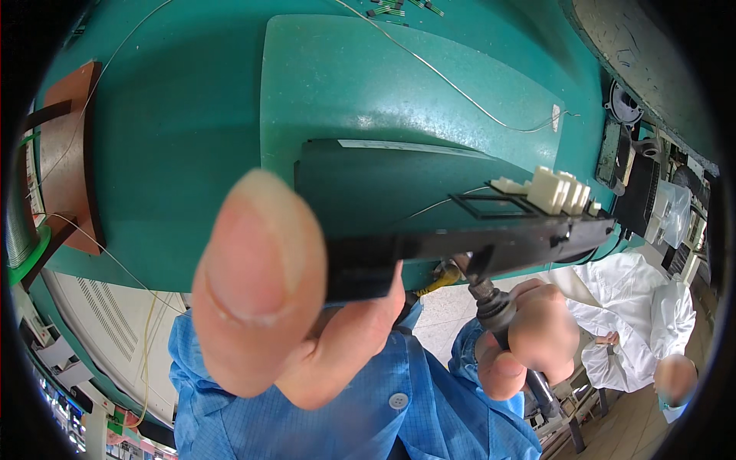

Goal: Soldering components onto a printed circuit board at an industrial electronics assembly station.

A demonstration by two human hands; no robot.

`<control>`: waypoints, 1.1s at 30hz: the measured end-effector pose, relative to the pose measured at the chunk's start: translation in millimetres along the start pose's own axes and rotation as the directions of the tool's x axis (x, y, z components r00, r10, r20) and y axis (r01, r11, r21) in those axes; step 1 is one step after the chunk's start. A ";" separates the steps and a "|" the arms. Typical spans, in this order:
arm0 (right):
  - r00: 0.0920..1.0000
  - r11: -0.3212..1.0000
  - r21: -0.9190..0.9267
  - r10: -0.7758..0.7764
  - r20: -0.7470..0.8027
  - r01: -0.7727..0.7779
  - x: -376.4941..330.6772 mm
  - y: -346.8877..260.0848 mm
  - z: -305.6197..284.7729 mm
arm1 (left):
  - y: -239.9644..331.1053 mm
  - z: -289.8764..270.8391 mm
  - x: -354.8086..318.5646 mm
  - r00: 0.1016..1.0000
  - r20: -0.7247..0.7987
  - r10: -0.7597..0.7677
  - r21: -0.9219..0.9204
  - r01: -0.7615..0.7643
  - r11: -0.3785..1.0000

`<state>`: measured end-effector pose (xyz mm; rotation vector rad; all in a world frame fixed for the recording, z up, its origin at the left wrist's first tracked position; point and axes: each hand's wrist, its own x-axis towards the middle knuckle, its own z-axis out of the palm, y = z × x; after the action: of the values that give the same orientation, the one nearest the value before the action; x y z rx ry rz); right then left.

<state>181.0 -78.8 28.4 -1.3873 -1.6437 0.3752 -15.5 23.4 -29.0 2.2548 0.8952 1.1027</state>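
My left hand (264,299), its thumb large and close to the view, pinches the left end of a dark flat panel (468,241). The panel is held up above the bench and seen nearly edge-on. White block connectors (548,190) stand on its right part, beside a thin black rectangular frame (491,205). Below the panel, my right hand (537,333) is closed round a soldering iron (494,307). Its metal tip points up at the panel's near lower edge; whether it touches cannot be made out.
A translucent green mat (307,84) lies on the green bench. Thin solder wire (437,69) crosses it. At left, a solder spool (21,249) sits by a brown stand (73,161). Small green-and-black parts (395,9) lie at the back. A person in white (629,307) is at right.
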 end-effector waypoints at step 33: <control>0.998 0.999 -0.002 0.032 -0.049 -0.032 -5.4 1.7 3.3 | 1.9 2.5 1.9 1.000 0.012 0.006 0.010 -0.006 1.000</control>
<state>179.1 -82.0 23.1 -1.4156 -1.5844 0.3542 -12.0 23.2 -28.3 2.2712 0.8915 1.0887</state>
